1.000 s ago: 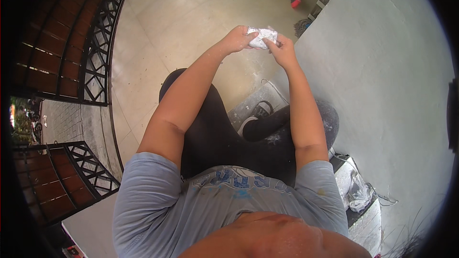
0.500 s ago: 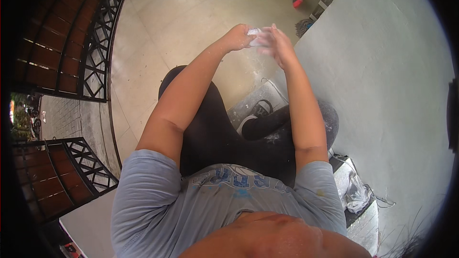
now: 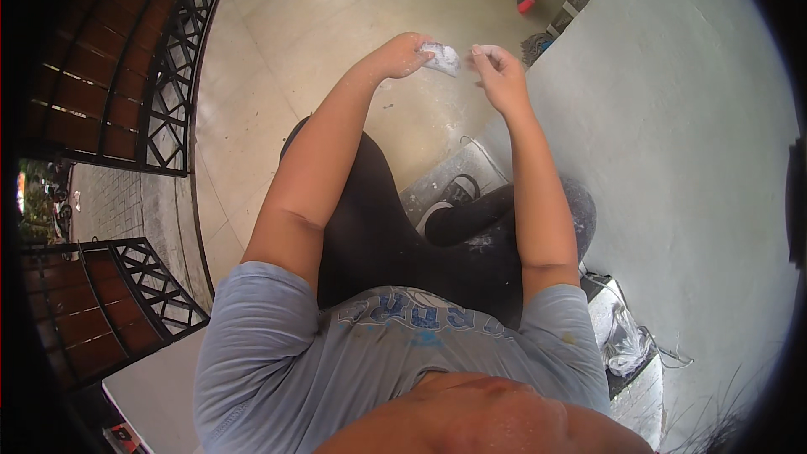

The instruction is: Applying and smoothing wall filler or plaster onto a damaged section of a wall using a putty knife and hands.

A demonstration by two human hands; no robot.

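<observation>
Left hand (image 3: 402, 55) is pinched on a small crumpled whitish wad (image 3: 441, 57) held in the air above the tiled floor (image 3: 336, 17); right hand (image 3: 498, 76), just beside, empty, fingers loosely curled; wad judged light, soft, best gripped at its bunched middle.

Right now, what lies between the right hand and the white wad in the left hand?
Nothing: in the head view a bare gap separates the right hand from the white wad, pinched by the left hand.

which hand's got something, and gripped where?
Left hand pinches a small crumpled white piece by its left end. Right hand is apart, holding nothing visible.
</observation>
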